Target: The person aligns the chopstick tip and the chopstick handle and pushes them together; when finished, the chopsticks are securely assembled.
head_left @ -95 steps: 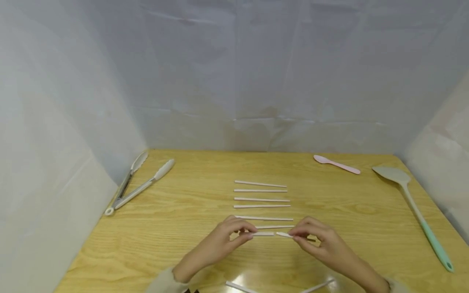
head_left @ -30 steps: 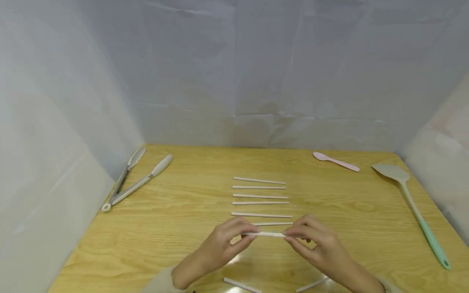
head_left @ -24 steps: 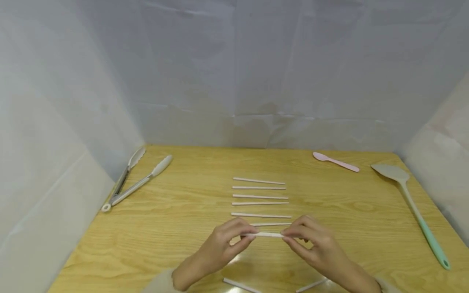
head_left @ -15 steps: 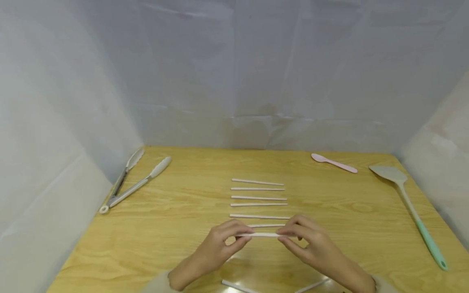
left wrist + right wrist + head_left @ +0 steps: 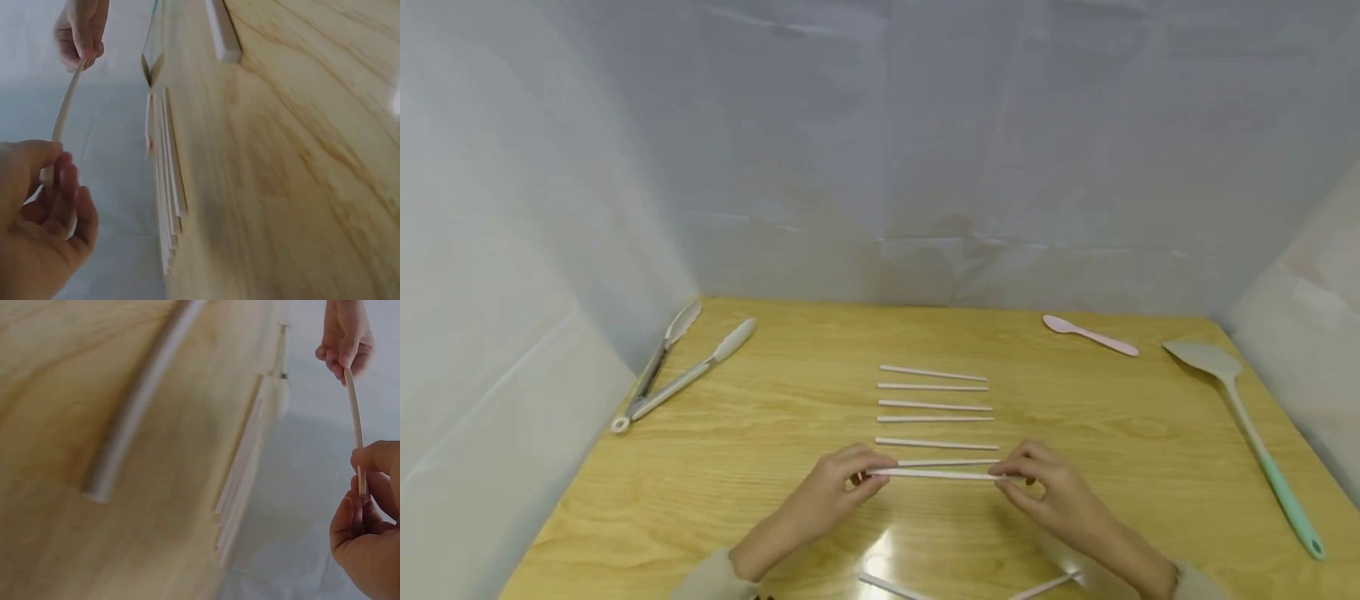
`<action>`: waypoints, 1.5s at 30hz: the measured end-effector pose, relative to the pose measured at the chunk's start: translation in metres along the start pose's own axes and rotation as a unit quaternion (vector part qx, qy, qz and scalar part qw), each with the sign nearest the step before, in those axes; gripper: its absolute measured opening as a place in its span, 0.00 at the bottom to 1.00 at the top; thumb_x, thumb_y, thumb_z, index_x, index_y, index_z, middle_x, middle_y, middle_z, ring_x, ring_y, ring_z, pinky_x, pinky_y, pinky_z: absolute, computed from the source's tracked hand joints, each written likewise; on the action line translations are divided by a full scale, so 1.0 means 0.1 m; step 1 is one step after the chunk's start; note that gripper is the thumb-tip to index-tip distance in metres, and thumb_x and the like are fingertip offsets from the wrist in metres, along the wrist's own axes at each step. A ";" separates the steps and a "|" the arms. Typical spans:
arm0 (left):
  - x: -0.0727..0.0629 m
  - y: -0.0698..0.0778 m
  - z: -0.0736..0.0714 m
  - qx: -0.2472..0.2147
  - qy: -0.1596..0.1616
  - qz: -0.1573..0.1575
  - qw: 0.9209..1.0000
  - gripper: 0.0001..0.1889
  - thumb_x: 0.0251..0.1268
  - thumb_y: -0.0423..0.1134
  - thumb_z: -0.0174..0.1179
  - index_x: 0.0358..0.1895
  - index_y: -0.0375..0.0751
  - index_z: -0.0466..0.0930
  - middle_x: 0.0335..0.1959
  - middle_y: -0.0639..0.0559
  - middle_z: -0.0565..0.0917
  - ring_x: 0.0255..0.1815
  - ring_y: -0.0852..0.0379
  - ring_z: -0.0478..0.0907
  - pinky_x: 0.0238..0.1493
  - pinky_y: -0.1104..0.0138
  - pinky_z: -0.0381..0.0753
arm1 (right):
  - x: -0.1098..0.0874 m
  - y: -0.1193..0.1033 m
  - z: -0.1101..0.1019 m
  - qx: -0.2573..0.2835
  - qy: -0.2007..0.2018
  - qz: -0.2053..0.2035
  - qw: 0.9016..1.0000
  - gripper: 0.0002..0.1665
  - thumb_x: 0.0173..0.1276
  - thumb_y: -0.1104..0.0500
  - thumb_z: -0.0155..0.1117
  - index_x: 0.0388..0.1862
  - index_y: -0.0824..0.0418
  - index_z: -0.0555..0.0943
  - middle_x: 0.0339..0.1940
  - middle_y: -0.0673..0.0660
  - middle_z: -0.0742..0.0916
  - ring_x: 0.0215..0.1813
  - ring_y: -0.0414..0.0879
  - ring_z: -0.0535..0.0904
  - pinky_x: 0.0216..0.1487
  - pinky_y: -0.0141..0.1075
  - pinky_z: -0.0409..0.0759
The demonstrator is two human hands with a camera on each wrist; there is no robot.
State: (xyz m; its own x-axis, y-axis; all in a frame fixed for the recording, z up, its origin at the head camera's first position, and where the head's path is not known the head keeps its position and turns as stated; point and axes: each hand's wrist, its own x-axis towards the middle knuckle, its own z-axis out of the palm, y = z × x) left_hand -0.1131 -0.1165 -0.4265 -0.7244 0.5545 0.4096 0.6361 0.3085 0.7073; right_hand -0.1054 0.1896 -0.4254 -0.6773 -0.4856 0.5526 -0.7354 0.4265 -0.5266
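Note:
In the head view my left hand (image 5: 842,482) and right hand (image 5: 1043,485) face each other, low over the front middle of the table. Between them spans one slim pale chopstick (image 5: 936,474), each hand pinching an end with thumb and fingertips. In the left wrist view the chopstick (image 5: 64,112) is raised off the wood, running from the left fingers to the far hand. The right wrist view shows the right fingertips around its near end (image 5: 364,487). Just beyond it lies another chopstick (image 5: 951,462), nearest of a column of several.
Behind, the rest of the column lies roughly parallel, up to the farthest chopstick (image 5: 932,372). Two loose sticks (image 5: 891,585) (image 5: 1045,586) lie at the front edge. Tongs (image 5: 673,387) stand spread at left; a pink spoon (image 5: 1090,335) and a spatula (image 5: 1247,417) lie at right.
About three seconds ago each hand held a separate piece, ends a small gap apart. The ends then met; now one continuous chopstick spans the hands, which have moved farther apart.

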 end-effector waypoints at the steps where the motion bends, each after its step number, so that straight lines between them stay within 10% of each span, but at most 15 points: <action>1: 0.00 -0.02 0.00 -0.002 -0.015 -0.019 1.000 0.09 0.64 0.28 0.58 0.46 0.31 0.81 0.36 0.47 0.83 0.32 0.65 0.76 0.33 0.73 0.79 | -0.02 0.03 0.02 0.002 -0.008 0.001 1.000 0.19 0.46 0.77 0.71 0.37 0.62 0.83 0.34 0.47 0.80 0.34 0.36 0.74 0.32 0.25 0.74; 6: -0.01 -0.11 0.04 0.000 -0.094 -0.096 0.991 0.09 0.64 0.30 0.59 0.45 0.34 0.82 0.36 0.48 0.82 0.33 0.67 0.74 0.35 0.74 0.77 | -0.09 0.16 0.11 0.017 -0.047 0.001 0.999 0.15 0.49 0.75 0.71 0.35 0.62 0.84 0.32 0.49 0.81 0.34 0.37 0.75 0.31 0.26 0.76; 13: -0.01 -0.22 0.11 0.035 -0.137 -0.106 0.984 0.08 0.63 0.31 0.60 0.44 0.36 0.83 0.35 0.51 0.81 0.34 0.66 0.70 0.37 0.74 0.73 | -0.19 0.31 0.21 0.024 -0.101 0.044 0.994 0.07 0.58 0.68 0.69 0.35 0.60 0.84 0.32 0.50 0.81 0.36 0.35 0.74 0.34 0.27 0.78; 32: 0.02 -0.25 0.11 0.024 -0.140 -0.166 0.976 0.07 0.62 0.31 0.61 0.42 0.35 0.83 0.32 0.53 0.76 0.33 0.64 0.70 0.35 0.73 0.72 | -0.12 0.36 0.21 0.027 -0.192 0.149 0.970 0.06 0.65 0.61 0.64 0.39 0.60 0.84 0.33 0.48 0.82 0.37 0.34 0.74 0.38 0.29 0.78; 45: -0.05 -0.18 0.08 0.052 -0.138 -0.149 0.978 0.11 0.65 0.34 0.59 0.47 0.34 0.80 0.37 0.51 0.77 0.38 0.59 0.73 0.42 0.69 0.76 | -0.22 0.31 0.15 0.020 -0.143 0.102 0.984 0.09 0.60 0.60 0.69 0.40 0.59 0.84 0.35 0.45 0.82 0.37 0.33 0.74 0.37 0.29 0.78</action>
State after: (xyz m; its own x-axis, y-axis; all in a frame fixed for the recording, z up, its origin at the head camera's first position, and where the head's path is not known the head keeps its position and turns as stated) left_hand -0.1188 -0.1190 -0.4462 -0.7911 0.6116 0.0135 0.4427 0.5572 0.7025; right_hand -0.1132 0.2016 -0.4638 -0.7735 -0.5905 0.2304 -0.5788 0.5099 -0.6364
